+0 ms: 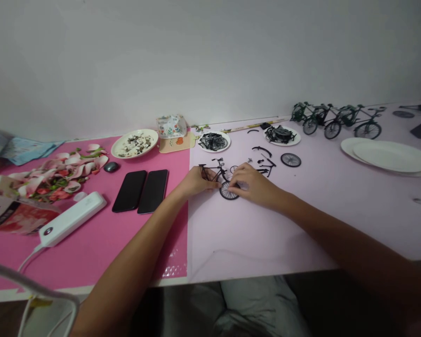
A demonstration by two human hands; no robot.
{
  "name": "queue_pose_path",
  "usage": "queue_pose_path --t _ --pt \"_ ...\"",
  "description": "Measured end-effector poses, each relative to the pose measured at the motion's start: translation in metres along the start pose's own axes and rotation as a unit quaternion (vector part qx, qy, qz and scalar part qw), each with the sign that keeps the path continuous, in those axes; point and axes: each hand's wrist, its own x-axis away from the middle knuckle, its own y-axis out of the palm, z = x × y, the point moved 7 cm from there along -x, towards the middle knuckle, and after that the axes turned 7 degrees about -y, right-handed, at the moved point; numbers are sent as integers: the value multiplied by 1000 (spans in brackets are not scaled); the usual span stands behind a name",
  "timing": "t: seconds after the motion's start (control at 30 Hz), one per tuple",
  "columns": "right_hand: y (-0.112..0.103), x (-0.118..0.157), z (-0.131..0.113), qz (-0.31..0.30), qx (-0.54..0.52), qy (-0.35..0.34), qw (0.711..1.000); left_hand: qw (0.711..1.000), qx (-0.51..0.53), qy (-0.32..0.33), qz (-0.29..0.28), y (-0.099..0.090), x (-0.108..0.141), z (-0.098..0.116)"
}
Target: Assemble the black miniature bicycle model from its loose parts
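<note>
My left hand point(195, 181) is closed around a black model bicycle frame point(217, 174), with its handlebar up. At the front of that frame is a spoked wheel point(228, 193), and the thumb and fingers of my right hand point(254, 185) pinch its right side. My fingers hide where wheel and fork meet. Just behind the right hand lie another small wheel point(233, 169), partly covered, and loose black parts point(266, 166). A curved black mudguard point(262, 150) rests farther back, and a separate spoked wheel point(291, 160) lies flat to the right.
White plates point(230, 146) of black bicycle parts stand near the wall. Several assembled model bicycles point(337, 119) are at the back right, behind stacked white plates point(393, 157). On the pink left side are two phones point(129, 191), a white power bank point(73, 219), a bowl point(116, 152) and petals point(70, 171).
</note>
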Motion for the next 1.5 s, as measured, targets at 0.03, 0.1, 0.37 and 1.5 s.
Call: queue_pose_path --t 0.03,0.1,0.37,1.5 --pt "1 0 1 -2 1 11 1000 1000 2 -1 1 0 0 0" --pt "2 1 3 -1 12 28 1000 1000 2 2 0 -1 1 1" --pt "2 1 9 2 16 71 997 998 -20 37 44 -15 2 9" --pt "-15 2 -33 84 -107 -63 989 984 60 86 147 -26 2 11"
